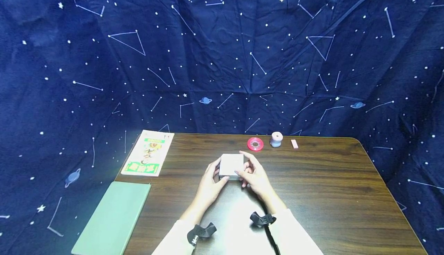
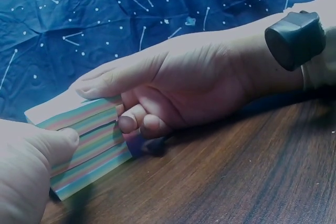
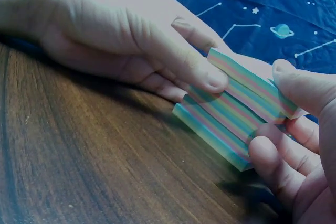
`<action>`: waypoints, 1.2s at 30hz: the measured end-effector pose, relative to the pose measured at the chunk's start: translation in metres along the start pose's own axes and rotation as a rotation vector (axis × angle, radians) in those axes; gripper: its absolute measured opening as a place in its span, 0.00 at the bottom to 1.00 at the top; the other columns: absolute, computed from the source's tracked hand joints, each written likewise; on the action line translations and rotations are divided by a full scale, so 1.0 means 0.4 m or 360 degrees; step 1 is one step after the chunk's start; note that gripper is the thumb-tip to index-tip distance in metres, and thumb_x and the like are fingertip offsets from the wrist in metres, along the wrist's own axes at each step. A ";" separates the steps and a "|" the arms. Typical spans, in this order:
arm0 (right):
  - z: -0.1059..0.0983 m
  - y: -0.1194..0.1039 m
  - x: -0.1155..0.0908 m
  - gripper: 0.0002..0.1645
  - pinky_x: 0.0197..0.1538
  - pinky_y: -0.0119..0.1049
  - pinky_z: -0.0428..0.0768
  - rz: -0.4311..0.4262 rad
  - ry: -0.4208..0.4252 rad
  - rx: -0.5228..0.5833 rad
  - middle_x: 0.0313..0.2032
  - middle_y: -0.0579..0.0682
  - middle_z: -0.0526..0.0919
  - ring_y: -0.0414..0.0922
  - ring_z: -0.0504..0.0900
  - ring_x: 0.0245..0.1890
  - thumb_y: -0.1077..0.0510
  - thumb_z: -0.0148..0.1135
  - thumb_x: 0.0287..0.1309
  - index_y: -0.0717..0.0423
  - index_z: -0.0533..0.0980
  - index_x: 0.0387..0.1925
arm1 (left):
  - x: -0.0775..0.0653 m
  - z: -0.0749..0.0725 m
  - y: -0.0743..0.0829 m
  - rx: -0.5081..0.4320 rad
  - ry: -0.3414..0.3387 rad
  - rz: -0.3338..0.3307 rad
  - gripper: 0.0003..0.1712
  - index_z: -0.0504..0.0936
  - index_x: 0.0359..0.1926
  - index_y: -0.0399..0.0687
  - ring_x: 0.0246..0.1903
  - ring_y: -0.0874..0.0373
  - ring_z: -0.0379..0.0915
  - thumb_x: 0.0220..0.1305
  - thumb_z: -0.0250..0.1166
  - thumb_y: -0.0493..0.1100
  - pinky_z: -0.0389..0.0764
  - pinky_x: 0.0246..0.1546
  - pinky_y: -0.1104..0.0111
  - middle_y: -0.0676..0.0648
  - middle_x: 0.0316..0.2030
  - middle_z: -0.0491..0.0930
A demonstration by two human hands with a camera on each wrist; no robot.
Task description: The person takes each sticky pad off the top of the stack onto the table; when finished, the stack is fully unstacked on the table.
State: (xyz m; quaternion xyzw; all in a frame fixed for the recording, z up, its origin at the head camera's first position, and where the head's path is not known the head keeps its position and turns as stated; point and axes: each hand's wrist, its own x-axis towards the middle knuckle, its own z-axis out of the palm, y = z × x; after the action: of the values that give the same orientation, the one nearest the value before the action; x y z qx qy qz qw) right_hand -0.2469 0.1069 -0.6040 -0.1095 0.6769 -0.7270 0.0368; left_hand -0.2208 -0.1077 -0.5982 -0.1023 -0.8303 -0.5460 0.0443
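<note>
A thick block of square note paper (image 1: 231,164) is held between both hands over the table, white on top. Its edge (image 2: 100,153) shows bands of pink, yellow, green and blue in the wrist views. My left hand (image 1: 209,185) grips the block's left side, thumb on the near top edge and some fingers curled at the side. From the right, my right hand (image 1: 259,180) holds it too; the thumb presses the striped near face and the index finger reaches to the far right corner. The block's far side is hidden in the wrist views.
On the left of the wooden table (image 1: 329,193) lie a white-covered book (image 1: 149,153) and a green notebook (image 1: 111,216). Behind the hands are a red ring-shaped roll (image 1: 255,144), a pale spool-shaped thing (image 1: 276,139) and a small pink-and-white block (image 1: 294,144). A starry cloth (image 1: 222,54) hangs behind.
</note>
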 end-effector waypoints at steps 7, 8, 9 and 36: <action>-0.018 0.006 0.003 0.43 0.16 0.27 0.80 -0.0065 0.0004 0.0266 0.39 0.48 0.79 0.38 0.79 0.23 0.68 0.69 0.70 0.50 0.65 0.81 | 0.006 0.004 0.005 -0.0030 0.0021 0.0000 0.45 0.66 0.82 0.45 0.75 0.42 0.73 0.69 0.74 0.36 0.75 0.79 0.60 0.38 0.75 0.73; -0.020 0.006 0.003 0.42 0.17 0.26 0.79 -0.0075 0.0019 0.0293 0.40 0.48 0.80 0.37 0.79 0.23 0.68 0.69 0.70 0.50 0.66 0.80 | 0.007 0.005 0.006 -0.0032 0.0022 -0.0005 0.44 0.66 0.82 0.45 0.75 0.42 0.73 0.69 0.74 0.37 0.75 0.79 0.60 0.38 0.74 0.73; -0.022 0.005 0.004 0.41 0.16 0.25 0.78 -0.0085 0.0035 0.0318 0.40 0.48 0.80 0.37 0.79 0.23 0.68 0.68 0.71 0.49 0.66 0.80 | 0.008 0.005 0.006 -0.0028 0.0023 -0.0009 0.44 0.66 0.82 0.46 0.75 0.42 0.73 0.70 0.74 0.37 0.75 0.79 0.60 0.38 0.74 0.73; -0.167 -0.017 0.001 0.31 0.13 0.28 0.77 -0.0160 0.0589 -0.0026 0.31 0.45 0.78 0.34 0.72 0.15 0.70 0.68 0.70 0.66 0.72 0.72 | 0.005 0.002 0.004 -0.0049 0.0028 -0.0054 0.43 0.67 0.81 0.44 0.77 0.43 0.71 0.70 0.74 0.39 0.73 0.81 0.58 0.38 0.75 0.73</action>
State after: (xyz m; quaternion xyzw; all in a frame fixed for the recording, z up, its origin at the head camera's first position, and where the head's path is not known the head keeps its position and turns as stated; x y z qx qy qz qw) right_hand -0.2608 0.1726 -0.6012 -0.0080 0.6717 -0.7300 -0.1257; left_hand -0.2225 -0.1063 -0.5968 -0.0842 -0.8231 -0.5602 0.0407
